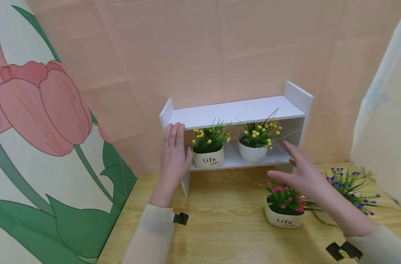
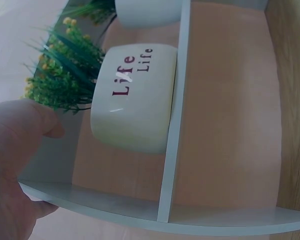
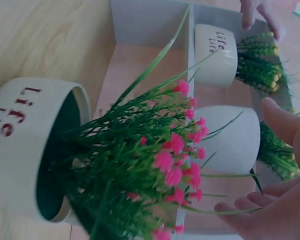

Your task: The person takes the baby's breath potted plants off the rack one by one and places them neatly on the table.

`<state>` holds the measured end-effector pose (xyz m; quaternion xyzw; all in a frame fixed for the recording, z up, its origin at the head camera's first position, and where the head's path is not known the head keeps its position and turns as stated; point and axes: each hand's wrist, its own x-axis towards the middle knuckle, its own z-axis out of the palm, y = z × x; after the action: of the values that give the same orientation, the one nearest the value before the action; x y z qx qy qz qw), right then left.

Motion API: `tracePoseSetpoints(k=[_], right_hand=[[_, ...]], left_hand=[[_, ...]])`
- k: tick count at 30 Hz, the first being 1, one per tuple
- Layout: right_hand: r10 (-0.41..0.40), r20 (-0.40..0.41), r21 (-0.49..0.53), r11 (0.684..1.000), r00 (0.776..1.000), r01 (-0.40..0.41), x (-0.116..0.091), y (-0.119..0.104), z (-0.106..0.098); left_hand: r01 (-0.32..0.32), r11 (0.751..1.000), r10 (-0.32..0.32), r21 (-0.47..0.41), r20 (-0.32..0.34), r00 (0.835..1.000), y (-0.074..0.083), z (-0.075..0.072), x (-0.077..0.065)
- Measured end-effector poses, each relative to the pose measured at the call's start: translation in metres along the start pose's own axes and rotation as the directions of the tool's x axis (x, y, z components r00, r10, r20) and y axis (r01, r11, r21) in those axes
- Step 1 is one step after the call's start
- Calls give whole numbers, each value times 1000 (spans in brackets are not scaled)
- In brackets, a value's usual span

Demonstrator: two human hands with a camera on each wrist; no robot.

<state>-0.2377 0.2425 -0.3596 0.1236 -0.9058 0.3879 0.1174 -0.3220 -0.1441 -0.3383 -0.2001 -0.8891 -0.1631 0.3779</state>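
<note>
My left hand (image 1: 176,156) rests against the front left corner of a white two-tier shelf (image 1: 240,110), fingers straight, thumb apart. In the left wrist view its thumb lies beside yellow flowers. The nearest thing to it is a white "Life" pot (image 1: 208,158) of yellow flowers on the lower tier. A second yellow-flowered pot (image 1: 253,153) stands to the right, its visible side plain. My right hand (image 1: 304,170), spread and holding nothing, hovers before the shelf's right end, above a white "Life" pot (image 1: 284,216) with pink flowers.
A pot of purple flowers (image 1: 347,187) stands on the wooden table (image 1: 203,227) at right, partly behind my right forearm. Peach cloth (image 1: 200,55) hangs behind the shelf. A wall with painted tulips (image 1: 45,106) borders the left side.
</note>
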Motion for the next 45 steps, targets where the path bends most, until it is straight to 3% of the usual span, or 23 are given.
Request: tracePoseSetpoints(k=[5,13,17,21,27,34,45], right_hand=[[21,24,34,999,999,-22,23,-8,3],[153,77,81,984,985,-159,52,-16,9],[167,74,85,981,983,-173,60,-15,15],[166,61,120,978,984,-172,63,-13,20],[222,99,171,956,970,-237,65,-13,22],[208,112,249,941,972,-230,67,-13,24],[206,97,222,949,974,-223,70,-14,27]], left_hand=[[2,1000,-2,0,1,1000,0,-1,2],[9,1000,-10,13,19,1000,2,-2,4],[13,1000,-13,17,28,1000,3,-2,4],[18,1000,-19,17,28,999,4,-2,3],[14,1000,-14,15,23,1000,3,-1,2],[19,1000,-20,9,22,1000,3,-1,1],[32,999,-32,3,25,999,1,-1,0]])
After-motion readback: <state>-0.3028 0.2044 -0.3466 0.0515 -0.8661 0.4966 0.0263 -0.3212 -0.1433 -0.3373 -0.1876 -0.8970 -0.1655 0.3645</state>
